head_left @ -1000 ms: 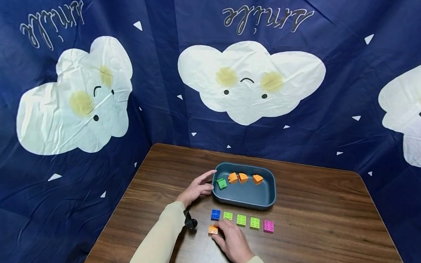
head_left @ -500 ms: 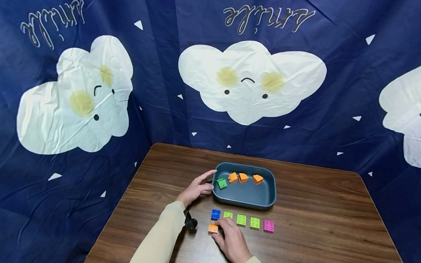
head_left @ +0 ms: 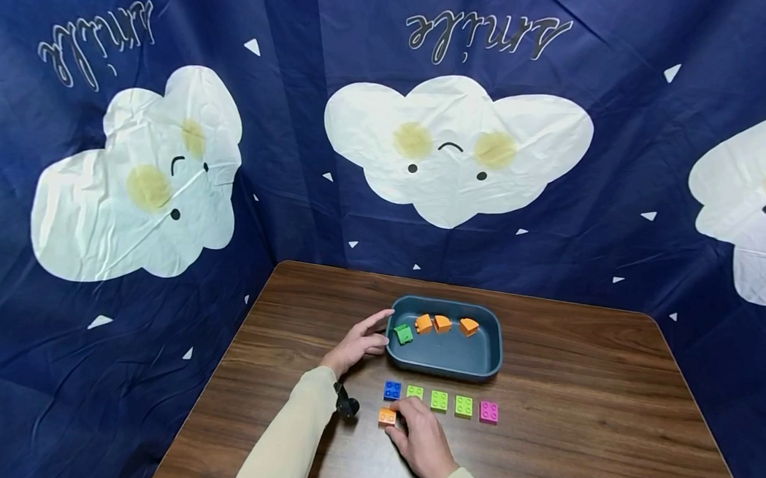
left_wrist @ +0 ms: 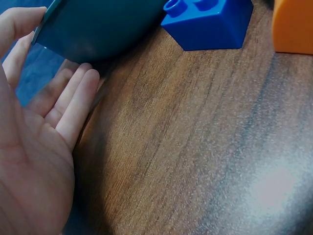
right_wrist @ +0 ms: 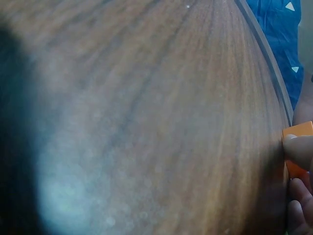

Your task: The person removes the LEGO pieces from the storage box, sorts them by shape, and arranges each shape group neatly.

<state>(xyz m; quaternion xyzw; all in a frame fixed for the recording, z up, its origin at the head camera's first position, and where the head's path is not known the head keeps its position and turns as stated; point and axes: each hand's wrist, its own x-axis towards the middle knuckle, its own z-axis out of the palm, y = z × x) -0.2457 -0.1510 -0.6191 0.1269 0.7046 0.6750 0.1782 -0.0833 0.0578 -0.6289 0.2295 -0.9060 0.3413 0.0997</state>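
Observation:
In the head view my right hand [head_left: 422, 440] pinches an orange toy building brick [head_left: 387, 417] with studs on top, just in front of a blue brick [head_left: 392, 391]. The right wrist view shows the thumb [right_wrist: 299, 149] against the orange brick [right_wrist: 298, 129]. My left hand [head_left: 355, 347] rests at the left end of a dark teal tray [head_left: 444, 367], one fingertip on its rim and the other fingers extended along its side. Inside that tray lie a green piece [head_left: 403, 334] and three orange curved pieces, one of them [head_left: 468, 327] apart on the right.
Right of the blue brick, a row continues with three lime green bricks, the middle one [head_left: 439, 400] included, and a pink brick [head_left: 489, 411]. Everything stands on a wooden table [head_left: 577, 397]. A dark blue cloth [head_left: 279, 211] with clouds hangs behind and beside it.
The orange brick and the right hand have shifted very slightly away from me, towards the blue brick. The left hand and the tray stay where they were.

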